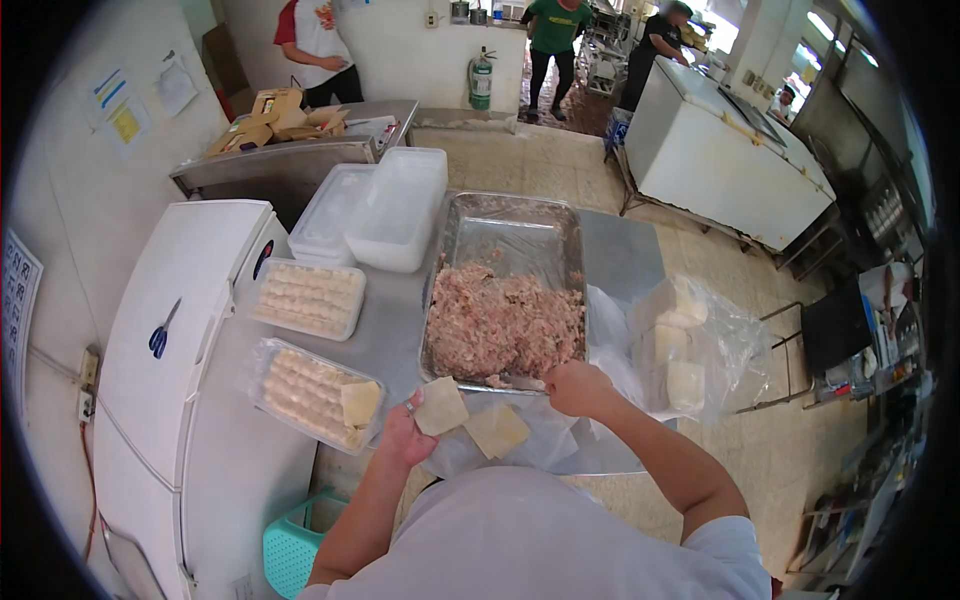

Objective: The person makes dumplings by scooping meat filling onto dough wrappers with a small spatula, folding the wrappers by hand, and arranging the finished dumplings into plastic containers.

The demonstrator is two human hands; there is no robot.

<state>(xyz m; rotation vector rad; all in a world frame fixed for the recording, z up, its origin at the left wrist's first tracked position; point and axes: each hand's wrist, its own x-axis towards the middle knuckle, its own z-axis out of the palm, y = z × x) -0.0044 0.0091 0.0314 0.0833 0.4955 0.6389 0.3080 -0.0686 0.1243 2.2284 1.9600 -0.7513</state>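
Observation:
My left hand (404, 436) pinches a square dumpling wrapper (441, 406) by its left side. Further wrappers (497, 431) lie at the table's near edge, just right of it. A metal tray (584, 250) of raw minced meat filling (500, 322) stands in front of me. At its near right corner my right hand (577, 388) is closed around the handle of a flat-bladed spatula (522, 382), whose blade meets the filling. To the left, one plastic container of dumplings (310, 392) has a wrapper on top, with a second container of dumplings (306, 299) behind it.
Stacked translucent tubs (398, 210) stand behind the dumplings. Bagged wrapper stacks (672, 345) sit at the right. A white fridge (165, 340) with blue scissors (164, 330) borders the left, above a turquoise basket (290, 550). Several people and a chest freezer (710, 150) are farther back.

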